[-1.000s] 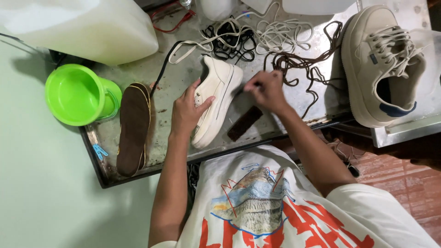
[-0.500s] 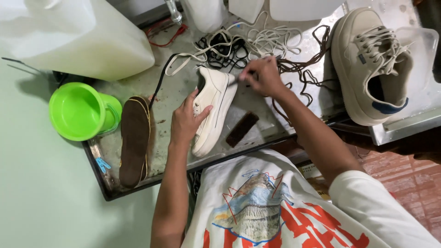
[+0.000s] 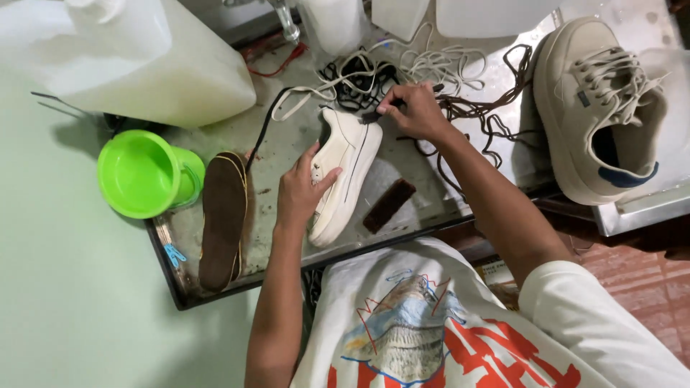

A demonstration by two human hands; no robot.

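Two shoes are in view: a small white leather sneaker (image 3: 345, 172) on the wet metal tray (image 3: 215, 287), and a large beige laced sneaker (image 3: 596, 108) at far right. One brown insole (image 3: 223, 215) lies beside one green plastic cup (image 3: 144, 172). The left hand (image 3: 302, 190) grips the white sneaker's side, fingers curled. The right hand (image 3: 413, 111), pinched shut on a dark brush (image 3: 374, 115), has moved up to the heel since a second ago. Tangled laces (image 3: 402, 75) crowd the tray's far edge.

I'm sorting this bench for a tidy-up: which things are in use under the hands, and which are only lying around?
In use:
left hand steadying the white shoe
right hand holding a small dark brush at the shoe's heel end

Lying about:
brown insole
green cup
dark brush block
tangled laces
beige sneaker
white jug
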